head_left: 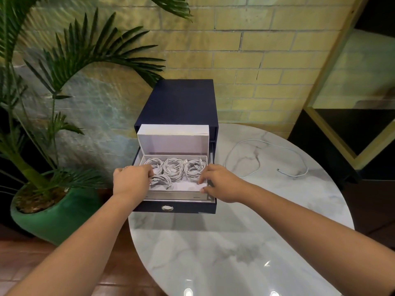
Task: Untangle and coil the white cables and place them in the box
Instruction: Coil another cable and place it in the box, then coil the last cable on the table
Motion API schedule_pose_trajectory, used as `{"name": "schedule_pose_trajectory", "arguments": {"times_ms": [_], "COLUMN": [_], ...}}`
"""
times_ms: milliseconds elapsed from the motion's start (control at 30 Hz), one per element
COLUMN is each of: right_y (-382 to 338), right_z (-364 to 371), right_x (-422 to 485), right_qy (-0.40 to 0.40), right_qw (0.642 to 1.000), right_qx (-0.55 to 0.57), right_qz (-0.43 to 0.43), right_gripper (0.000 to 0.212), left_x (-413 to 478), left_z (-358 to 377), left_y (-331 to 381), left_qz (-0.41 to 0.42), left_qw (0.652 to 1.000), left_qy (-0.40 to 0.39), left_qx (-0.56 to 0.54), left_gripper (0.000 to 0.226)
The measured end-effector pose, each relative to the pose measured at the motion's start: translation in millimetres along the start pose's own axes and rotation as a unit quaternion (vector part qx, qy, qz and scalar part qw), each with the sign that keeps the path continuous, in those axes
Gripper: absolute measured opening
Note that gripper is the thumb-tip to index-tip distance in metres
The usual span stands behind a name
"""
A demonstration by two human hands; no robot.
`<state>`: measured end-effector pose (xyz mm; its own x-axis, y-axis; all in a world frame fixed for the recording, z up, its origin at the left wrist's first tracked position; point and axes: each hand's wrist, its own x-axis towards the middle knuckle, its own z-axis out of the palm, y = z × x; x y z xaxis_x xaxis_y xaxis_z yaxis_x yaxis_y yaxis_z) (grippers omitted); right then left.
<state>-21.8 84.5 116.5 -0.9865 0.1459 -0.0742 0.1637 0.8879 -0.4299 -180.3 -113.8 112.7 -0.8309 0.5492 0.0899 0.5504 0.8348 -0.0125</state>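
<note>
My left hand (130, 180) curls over the left rim of the white box (171, 195), fingertips down beside a coil; my right hand (220, 182) pinches the box's near right corner. The box sits in the pulled-out navy drawer (175, 208), its lid (173, 144) propped upright behind. Four coiled white cables (173, 169) lie inside, three across the back, one front left. One loose cable (256, 139) sprawls uncoiled on the marble worktop (235, 242), right of the drawer unit
</note>
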Motion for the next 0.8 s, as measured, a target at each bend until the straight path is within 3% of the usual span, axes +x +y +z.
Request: {"name": "schedule_pose_trajectory", "arguments": {"times_ms": [200, 400, 533, 633, 800], "right_y": [-0.2, 0.4, 4.8, 14.9, 59.4], "right_z": [0.3, -0.7, -6.4, -15.2, -36.5], "right_x": [-0.9, -1.7, -5.8, -13.1, -33.6], "right_qy": [0.001, 0.006, 0.015, 0.044, 0.086], "right_qw": [1.000, 1.000, 0.999, 0.997, 0.994], "right_qx": [-0.001, -0.001, 0.031, 0.061, 0.060], "right_qz": [-0.003, -0.011, -0.026, -0.034, 0.006], "right_gripper": [0.030, 0.030, 0.028, 0.027, 0.025], "left_x": [-0.1, 1.5, -1.3, -2.2, 1.0], "left_z": [-4.0, -8.0, -16.3, -20.9, -34.0], "left_y": [3.2, 4.4, 13.3, 32.4, 92.7], "left_qz": [0.016, -0.007, -0.017, 0.021, 0.123], "left_qw": [0.999, 1.000, 0.999, 0.991, 0.968], "left_qy": [0.008, -0.003, 0.048, 0.098, 0.113], "left_qx": [0.046, 0.022, -0.018, -0.086, -0.189], "left_gripper": [0.015, 0.020, 0.014, 0.013, 0.009]}}
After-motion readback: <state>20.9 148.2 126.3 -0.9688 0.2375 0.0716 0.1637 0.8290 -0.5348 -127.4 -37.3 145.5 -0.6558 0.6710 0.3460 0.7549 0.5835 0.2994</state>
